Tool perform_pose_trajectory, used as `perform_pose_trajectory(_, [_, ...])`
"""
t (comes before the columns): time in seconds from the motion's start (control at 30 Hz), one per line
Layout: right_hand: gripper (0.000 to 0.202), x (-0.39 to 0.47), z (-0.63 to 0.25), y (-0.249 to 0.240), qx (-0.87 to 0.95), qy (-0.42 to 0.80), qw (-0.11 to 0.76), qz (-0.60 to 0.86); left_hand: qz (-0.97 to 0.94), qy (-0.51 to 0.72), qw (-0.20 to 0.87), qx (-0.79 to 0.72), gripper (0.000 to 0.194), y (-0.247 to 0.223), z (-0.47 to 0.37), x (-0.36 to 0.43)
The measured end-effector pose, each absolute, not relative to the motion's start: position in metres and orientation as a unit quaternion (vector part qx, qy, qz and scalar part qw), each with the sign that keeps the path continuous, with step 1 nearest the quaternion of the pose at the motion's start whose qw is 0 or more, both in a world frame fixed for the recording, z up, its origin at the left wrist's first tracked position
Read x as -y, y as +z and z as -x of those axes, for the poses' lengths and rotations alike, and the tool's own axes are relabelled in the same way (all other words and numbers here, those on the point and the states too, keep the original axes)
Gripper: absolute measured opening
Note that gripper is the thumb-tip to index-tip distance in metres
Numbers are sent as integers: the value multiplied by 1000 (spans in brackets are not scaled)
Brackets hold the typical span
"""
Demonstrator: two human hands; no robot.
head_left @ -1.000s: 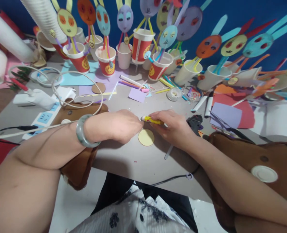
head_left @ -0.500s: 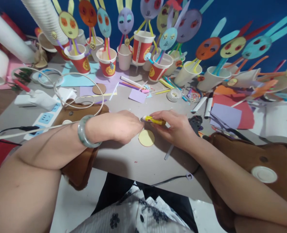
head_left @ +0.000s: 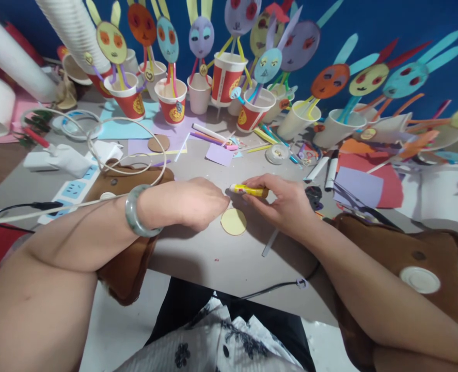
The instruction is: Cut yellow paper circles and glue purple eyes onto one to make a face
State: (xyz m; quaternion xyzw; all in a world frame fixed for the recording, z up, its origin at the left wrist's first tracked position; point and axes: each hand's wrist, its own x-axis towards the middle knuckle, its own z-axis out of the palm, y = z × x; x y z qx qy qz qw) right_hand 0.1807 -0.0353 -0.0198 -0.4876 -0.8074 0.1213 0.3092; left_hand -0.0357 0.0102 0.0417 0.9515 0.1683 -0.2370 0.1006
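My right hand [head_left: 281, 199] is closed on a yellow tube [head_left: 250, 190], whose pale tip points left. Just left of that tip, my left hand [head_left: 203, 205] has its fingers pressed together in a pinch; whatever they hold is too small to make out. A round pale yellow paper disc [head_left: 233, 222] lies flat on the grey table [head_left: 190, 258], just below the fingertips of both hands. Neither hand covers the disc. A thin grey strip [head_left: 270, 243] rests to its right.
Paper cups [head_left: 170, 101] with rabbit-faced paper figures line the back. Pens [head_left: 209, 137], a purple paper piece [head_left: 219, 154] and a small clear dish [head_left: 277, 154] lie before them. Brown cushions [head_left: 399, 258] flank the work spot. A white cable [head_left: 77, 202] crosses the left forearm.
My right hand has shifted slightly right with the yellow tube, widening the gap from the left fingers. My left hand and the disc are nearly unmoved.
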Motion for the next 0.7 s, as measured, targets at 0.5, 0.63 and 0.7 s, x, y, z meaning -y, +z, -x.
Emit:
perform_pose_trajectory(0.5, [6, 37, -173, -30, 789, 64, 362, 491, -947, -238, 111, -185, 37, 45, 34, -8])
perform_pose_trajectory(0.63, [16, 34, -182, -17, 685, 166, 466, 534, -949, -223, 127, -182, 36, 46, 35, -10])
perform_pose_trajectory(0.7, [21, 31, -189, -14, 636, 240, 489, 546, -948, -216, 136, -192, 35, 46, 35, -12])
